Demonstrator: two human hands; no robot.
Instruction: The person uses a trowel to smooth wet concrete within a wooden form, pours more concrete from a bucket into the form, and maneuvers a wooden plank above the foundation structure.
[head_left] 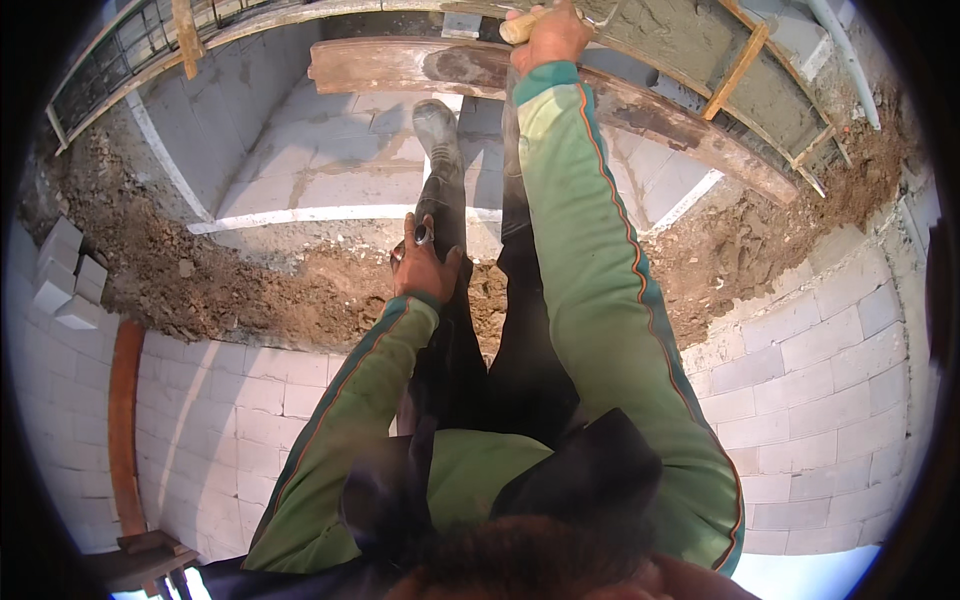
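Observation:
My right hand [555,40] reaches far forward, closed round the wooden handle of a trowel [519,27]. A bent metal neck shows past my fist, and the blade is mostly cut off by the upper edge. Beyond it lies wet grey concrete [665,40] in a wooden form. My left hand [425,268] rests on my left leg near the knee, its fingers apart. Something small and silvery [422,236], perhaps a ring, shows at its fingers. My left boot [436,130] points toward a weathered plank [410,66]; my right foot is hidden under my sleeve.
The stained plank runs across in front of me, below the form. Wooden braces [738,70] cross the form, and steel bars [95,75] show at its far left. Loose soil [260,290] lies along block walls [800,350]. Several loose blocks [70,275] sit at the left.

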